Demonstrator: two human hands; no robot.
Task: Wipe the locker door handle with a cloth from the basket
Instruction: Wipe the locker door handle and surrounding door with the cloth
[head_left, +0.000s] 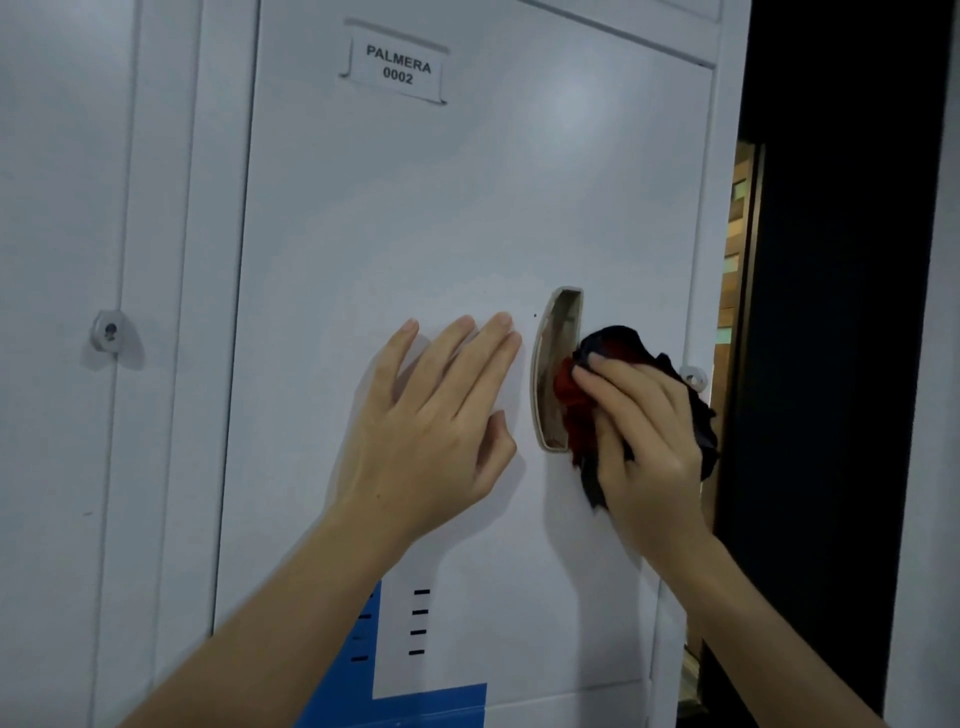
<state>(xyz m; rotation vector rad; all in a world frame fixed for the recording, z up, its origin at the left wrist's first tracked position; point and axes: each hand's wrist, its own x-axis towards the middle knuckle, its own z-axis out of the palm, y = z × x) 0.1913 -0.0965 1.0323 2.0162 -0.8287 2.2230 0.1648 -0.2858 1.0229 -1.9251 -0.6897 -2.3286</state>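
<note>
R hand (641, 431) presses cloth (613, 348) into handle (553, 332); L hand (436, 415) flat on door (415, 208).

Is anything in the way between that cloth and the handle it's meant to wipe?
Nothing visible. The right hand already presses the cloth into the recessed handle. The left hand lies flat on the door beside it, clear of the handle.

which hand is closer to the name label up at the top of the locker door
Left. The left hand lies flat on the door below the name label, slightly to its right. The right hand is farther right, pressing the cloth at the handle.
</note>
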